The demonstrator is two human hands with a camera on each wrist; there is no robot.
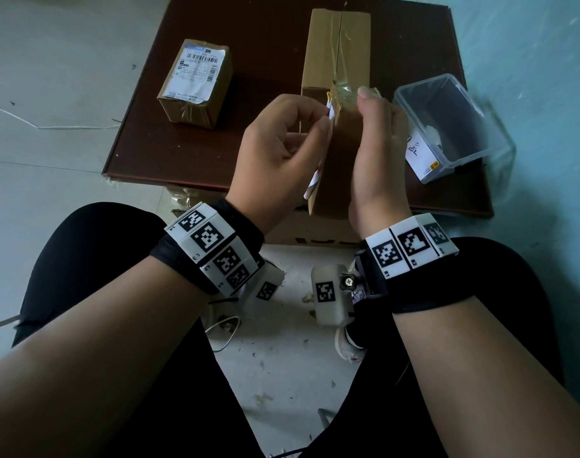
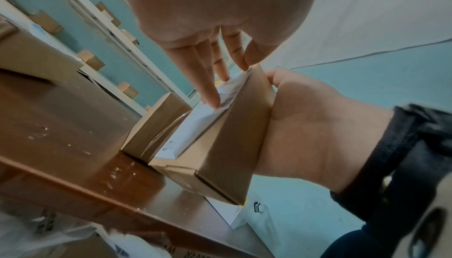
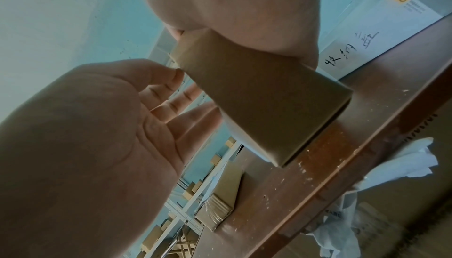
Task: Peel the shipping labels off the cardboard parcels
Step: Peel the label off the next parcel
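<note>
While your right hand (image 1: 377,153) wraps round the small brown cardboard parcel (image 1: 339,166), thumb up along its far end, the box stands on edge above the near rim of the dark brown wooden worktop (image 1: 196,153). Its long axis runs away from you, the far end raised and the near end just over the worktop's edge. The white shipping label (image 2: 195,125) sits on the parcel's left face, turned toward your left hand (image 1: 278,150). That hand lies just beside the box on its left, fingers curled, their tips (image 2: 215,101) pressing on the label's upper part near the far edge; whether they pinch a lifted corner, you cannot tell. A second small taped cardboard parcel (image 1: 196,82) with its printed label facing up lies well apart at the worktop's left. A long taped cardboard box (image 1: 334,47) lies behind your hands, and a clear plastic tub (image 1: 453,127) stands to the right, near your right hand.
</note>
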